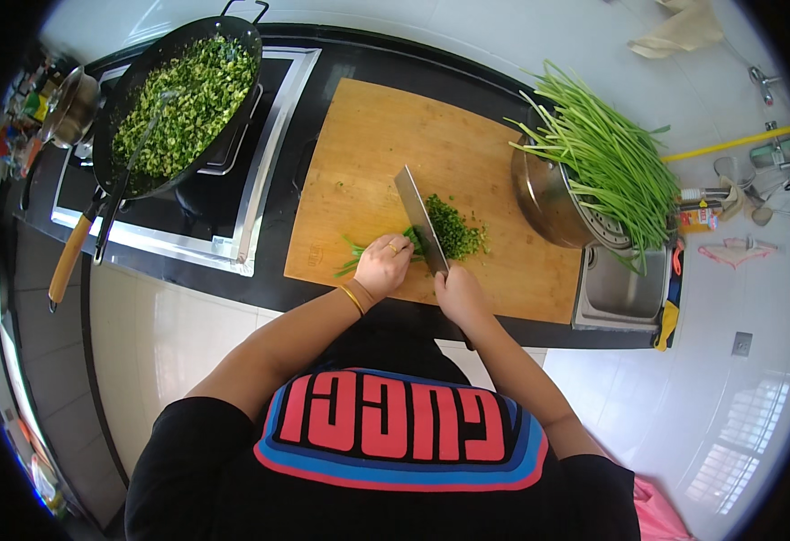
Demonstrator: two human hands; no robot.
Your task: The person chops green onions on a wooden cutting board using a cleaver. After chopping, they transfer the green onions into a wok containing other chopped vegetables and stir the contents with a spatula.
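A single head-worn fisheye view looks steeply down over the black shirt, facing the nearby wooden board and bench.

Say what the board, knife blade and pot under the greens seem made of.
Board: likely wood or bamboo, matte, from its mottled tan face. Knife blade: probably steel, satin, given its grey sheen. Pot: apparently stainless steel, polished, judging by bright reflections.
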